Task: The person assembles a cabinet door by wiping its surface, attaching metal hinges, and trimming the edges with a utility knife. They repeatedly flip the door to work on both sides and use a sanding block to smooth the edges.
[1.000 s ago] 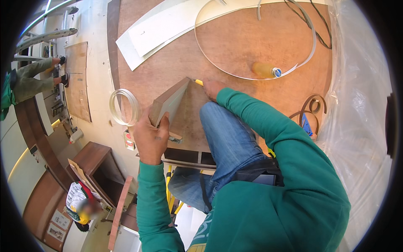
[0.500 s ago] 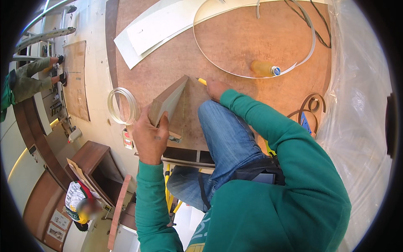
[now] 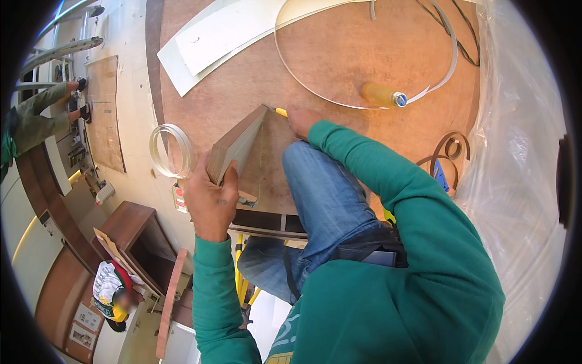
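Note:
My left hand (image 3: 210,200) grips the near end of a brown wooden board (image 3: 236,144) that stands on its edge on the plywood worktop (image 3: 339,67). My right hand (image 3: 301,121) holds a thin tool with a yellow handle (image 3: 279,111) at the board's far end. My knee in blue jeans (image 3: 321,182) rests on the worktop beside the board. Both sleeves are green.
White laminate sheets (image 3: 212,36) lie at the far left of the worktop. A loop of white edge banding (image 3: 364,91) curls around a yellow bottle with a blue cap (image 3: 382,95). A banding coil (image 3: 171,150) lies left. Clear plastic sheeting (image 3: 515,139) hangs right. Other people (image 3: 112,291) work below.
The view has shifted slightly. Both hands keep their hold on the board and the tool, with hardly any movement.

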The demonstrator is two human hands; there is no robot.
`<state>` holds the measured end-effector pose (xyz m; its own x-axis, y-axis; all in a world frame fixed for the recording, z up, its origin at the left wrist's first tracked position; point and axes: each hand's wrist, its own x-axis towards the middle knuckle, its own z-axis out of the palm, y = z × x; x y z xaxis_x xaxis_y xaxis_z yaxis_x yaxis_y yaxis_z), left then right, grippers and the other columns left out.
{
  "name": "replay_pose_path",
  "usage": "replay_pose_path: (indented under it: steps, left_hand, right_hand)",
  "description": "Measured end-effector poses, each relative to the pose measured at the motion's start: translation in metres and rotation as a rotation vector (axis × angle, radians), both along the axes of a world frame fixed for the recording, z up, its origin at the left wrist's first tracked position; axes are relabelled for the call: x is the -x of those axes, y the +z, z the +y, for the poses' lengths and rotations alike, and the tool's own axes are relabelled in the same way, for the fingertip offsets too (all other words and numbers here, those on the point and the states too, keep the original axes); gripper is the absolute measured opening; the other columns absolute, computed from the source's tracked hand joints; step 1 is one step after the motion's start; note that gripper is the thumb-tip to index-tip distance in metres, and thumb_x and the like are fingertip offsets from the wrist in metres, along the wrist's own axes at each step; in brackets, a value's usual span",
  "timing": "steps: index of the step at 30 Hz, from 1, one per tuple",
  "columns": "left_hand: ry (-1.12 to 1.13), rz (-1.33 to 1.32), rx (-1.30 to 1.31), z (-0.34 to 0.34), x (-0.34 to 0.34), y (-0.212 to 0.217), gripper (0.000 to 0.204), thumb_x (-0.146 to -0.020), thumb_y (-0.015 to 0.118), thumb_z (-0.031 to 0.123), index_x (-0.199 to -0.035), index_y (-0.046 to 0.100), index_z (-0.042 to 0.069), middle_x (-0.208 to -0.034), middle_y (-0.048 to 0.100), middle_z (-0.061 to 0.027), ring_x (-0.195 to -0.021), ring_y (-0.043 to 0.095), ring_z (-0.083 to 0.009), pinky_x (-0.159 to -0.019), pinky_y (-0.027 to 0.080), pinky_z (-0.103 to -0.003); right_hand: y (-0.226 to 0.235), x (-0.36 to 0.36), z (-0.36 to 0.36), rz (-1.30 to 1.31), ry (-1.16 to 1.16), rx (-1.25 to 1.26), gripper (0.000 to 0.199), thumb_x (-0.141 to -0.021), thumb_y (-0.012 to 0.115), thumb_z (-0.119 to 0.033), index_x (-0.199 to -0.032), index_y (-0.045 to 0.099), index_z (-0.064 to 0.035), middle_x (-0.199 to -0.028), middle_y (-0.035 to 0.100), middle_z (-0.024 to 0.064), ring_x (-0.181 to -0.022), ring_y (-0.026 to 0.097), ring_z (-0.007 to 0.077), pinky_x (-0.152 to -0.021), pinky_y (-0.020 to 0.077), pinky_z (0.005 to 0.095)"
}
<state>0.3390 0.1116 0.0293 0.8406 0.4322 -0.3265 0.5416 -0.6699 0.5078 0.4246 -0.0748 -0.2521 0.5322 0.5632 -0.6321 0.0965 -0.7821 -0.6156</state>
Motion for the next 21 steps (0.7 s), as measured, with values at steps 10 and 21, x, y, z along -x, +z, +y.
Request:
replay_pose_path:
  steps: [10, 21]
  left_hand:
    - [-0.037, 0.008, 0.010, 0.001, 0.000, 0.001, 0.032, -0.094, 0.076, 0.014, -0.120, 0.073, -0.004, -0.092, 0.078, -0.0170, -0.084, 0.073, -0.0235, -0.081, 0.057, -0.037]
    - [-0.029, -0.015, -0.025, 0.003, 0.002, -0.001, 0.036, -0.091, 0.077, 0.015, -0.122, 0.073, -0.002, -0.096, 0.078, -0.0251, -0.088, 0.078, -0.0401, -0.080, 0.059, -0.043]
  right_hand:
    - [0.007, 0.000, -0.006, -0.010, 0.030, 0.011, 0.028, -0.105, 0.048, -0.016, -0.121, 0.057, 0.0052, -0.107, 0.072, 0.0343, -0.100, 0.072, 0.0524, -0.087, 0.0558, 0.0610]
    - [0.013, 0.008, -0.043, -0.081, 0.075, 0.013, 0.032, -0.097, 0.063, -0.017, -0.121, 0.058, 0.0039, -0.104, 0.073, 0.0333, -0.098, 0.073, 0.0506, -0.086, 0.0573, 0.0593]
